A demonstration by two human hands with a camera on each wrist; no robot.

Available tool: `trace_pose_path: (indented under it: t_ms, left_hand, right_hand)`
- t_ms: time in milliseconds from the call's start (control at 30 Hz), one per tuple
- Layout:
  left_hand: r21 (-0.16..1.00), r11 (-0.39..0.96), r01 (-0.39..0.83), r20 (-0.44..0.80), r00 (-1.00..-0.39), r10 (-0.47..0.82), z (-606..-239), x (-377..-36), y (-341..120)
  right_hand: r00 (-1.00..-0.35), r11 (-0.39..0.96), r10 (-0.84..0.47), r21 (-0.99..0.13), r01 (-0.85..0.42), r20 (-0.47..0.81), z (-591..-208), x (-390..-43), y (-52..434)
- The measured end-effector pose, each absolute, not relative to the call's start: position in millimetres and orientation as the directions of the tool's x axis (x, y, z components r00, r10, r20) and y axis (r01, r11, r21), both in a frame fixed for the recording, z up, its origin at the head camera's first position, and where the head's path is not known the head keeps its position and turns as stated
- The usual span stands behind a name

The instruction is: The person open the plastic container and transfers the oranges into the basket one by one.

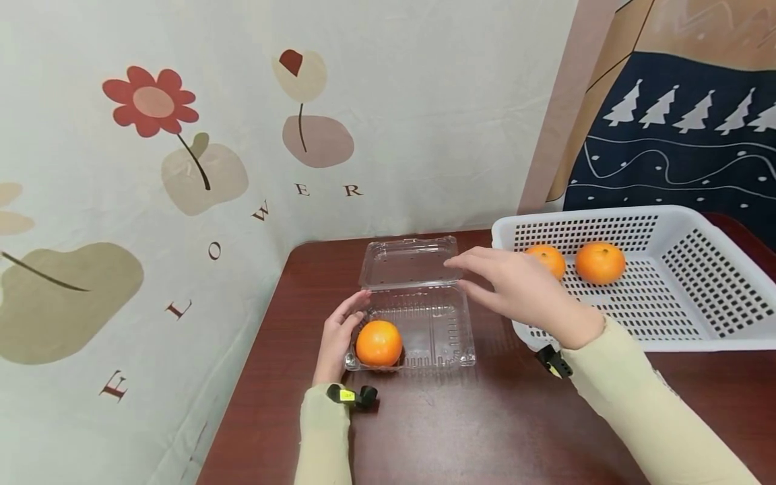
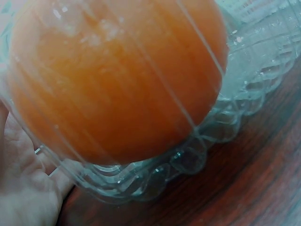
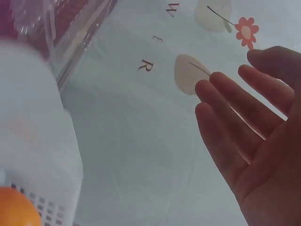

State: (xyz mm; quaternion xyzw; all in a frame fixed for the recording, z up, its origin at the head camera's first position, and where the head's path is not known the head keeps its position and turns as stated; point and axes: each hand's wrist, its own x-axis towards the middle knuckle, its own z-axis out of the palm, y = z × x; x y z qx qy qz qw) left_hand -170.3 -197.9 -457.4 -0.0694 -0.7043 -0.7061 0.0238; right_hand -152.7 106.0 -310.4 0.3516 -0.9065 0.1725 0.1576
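Orange (image 2: 117,75) filling the frame inside clear plastic clamshell (image 2: 188,160), left hand (image 2: 23,188) palm at seven o'clock touching its wall, dark wood table (image 2: 254,188) at five o'clock

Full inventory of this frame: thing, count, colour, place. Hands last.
clamshell box: 1, clear plastic, lid open, on the table by the wall.
orange in box: 1, orange, near-left corner of the box.
oranges in basket: 2, orange, far side of the basket.
basket: 1, white, perforated, right of the box.
table: 1, dark red-brown wood.
wall cloth: 1, pale, flower print.
left hand: touches the box's left side.
right hand: open, holds nothing, over the box's right edge.
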Motion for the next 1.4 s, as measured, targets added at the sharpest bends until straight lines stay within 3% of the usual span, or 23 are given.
trace_pose_path:
  t_ms: [533, 1100, 1400]
  left_hand:
    - [0.99, 0.004, 0.141, 0.14, -0.988, 0.069, -457.2, -169.1, -197.2]
    - [0.989, 0.001, 0.145, 0.145, -0.987, 0.069, -457.0, -169.4, -198.0]
    - [0.99, -0.005, 0.144, 0.144, -0.987, 0.067, -457.5, -169.8, -197.3]
  right_hand:
    - [-0.684, 0.627, -0.513, -0.317, -0.711, 0.519, -346.9, -143.9, 85.4]
    - [-0.784, 0.586, -0.434, -0.521, -0.62, 0.445, -374.5, -132.5, 66.2]
    - [-0.81, 0.57, -0.422, -0.576, -0.586, 0.407, -388.6, -131.2, 54.1]
